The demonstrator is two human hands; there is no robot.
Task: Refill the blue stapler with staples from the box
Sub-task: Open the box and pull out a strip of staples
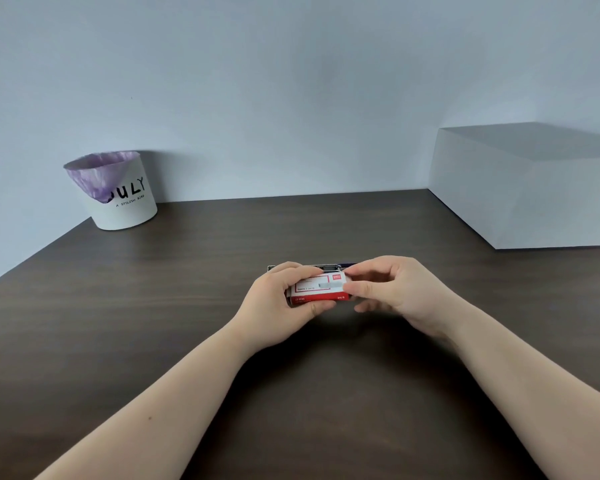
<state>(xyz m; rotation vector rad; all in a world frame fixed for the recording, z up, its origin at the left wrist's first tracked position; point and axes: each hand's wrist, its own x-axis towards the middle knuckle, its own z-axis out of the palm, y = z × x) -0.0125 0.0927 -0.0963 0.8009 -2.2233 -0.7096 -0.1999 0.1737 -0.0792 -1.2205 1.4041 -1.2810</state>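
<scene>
Head view, centre of frame: left hand point(284, 299) pinches the small red-and-white cardboard staple box point(317, 289) by its long edges; right hand point(392, 289) nips its right end. Light, crushable; hold sides gently. Blue stapler point(329, 267) lies just behind, mostly hidden.

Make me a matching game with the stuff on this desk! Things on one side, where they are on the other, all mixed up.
Things:
1. red and white staple box
2. white bucket with purple bag liner
3. big pale grey block
4. stapler

Places:
A. back right of the dark wooden desk
B. back left corner
C. held in both hands, left hand and right hand
D. mostly hidden just behind the box

Pairs: 1-C, 2-B, 3-A, 4-D
</scene>
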